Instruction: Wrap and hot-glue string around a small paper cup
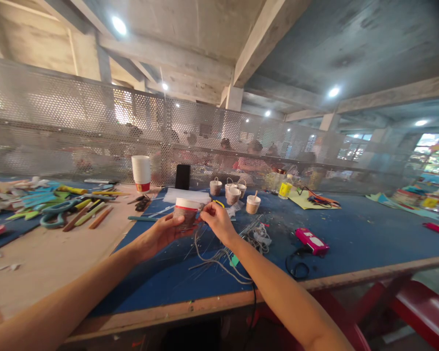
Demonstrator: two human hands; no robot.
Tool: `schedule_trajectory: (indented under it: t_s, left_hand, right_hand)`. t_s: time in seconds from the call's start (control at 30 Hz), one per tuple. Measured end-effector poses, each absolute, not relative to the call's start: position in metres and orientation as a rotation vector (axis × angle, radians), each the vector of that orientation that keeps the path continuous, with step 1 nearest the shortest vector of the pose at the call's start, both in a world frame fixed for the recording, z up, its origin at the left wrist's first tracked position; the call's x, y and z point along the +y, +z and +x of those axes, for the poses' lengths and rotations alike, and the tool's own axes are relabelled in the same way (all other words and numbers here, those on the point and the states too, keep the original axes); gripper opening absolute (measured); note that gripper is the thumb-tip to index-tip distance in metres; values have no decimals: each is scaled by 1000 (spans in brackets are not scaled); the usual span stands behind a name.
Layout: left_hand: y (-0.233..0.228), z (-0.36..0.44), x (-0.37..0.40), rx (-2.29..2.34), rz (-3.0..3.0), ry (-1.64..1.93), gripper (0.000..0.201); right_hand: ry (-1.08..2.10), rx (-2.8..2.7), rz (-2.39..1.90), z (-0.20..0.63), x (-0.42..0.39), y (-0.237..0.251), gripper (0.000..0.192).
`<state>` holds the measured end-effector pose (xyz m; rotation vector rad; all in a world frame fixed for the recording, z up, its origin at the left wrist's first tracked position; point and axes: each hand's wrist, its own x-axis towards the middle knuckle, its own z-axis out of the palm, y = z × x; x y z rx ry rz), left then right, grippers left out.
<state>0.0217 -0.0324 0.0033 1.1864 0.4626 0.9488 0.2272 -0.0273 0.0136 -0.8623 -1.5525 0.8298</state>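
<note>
A paper cup (186,205) with a white rim, a red band and grey-brown cord wound round its lower part sits in my left hand (164,235), whose fingers are closed about it. At the cup's right side, my right hand (217,222) is pinched on a grey cord. The loose length of that cord (201,247) hangs below the cup and runs down to the table. The fingertips partly hide where cord and cup meet. Beneath and right of my hands lies a tangle of grey cord and thin wires (258,236).
Several small cord-wrapped cups (233,196) stand behind my hands, near a black phone (183,176) and stacked paper cups (141,170). Scissors (58,213) and clay-coloured sticks lie left. A yellow-labelled bottle (285,187) and a pink device (312,242) are right. A perforated metal screen (205,126) borders the table.
</note>
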Motion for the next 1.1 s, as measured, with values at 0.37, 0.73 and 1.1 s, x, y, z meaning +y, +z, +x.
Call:
schedule_trajectory:
  t_s: [0.37,0.73,1.1]
  left_hand:
    - [3,22,-33,469,1191,953,38]
    - [0,21,-30,476,1194,957,36]
    - [5,23,-35,459,1164,958,36]
  right_hand:
    - [842,-1563,-871,227,-30,15,7]
    - [844,-1582,-867,228,-32,18,7]
    - [838,-1578,-880,228,-32,16,6]
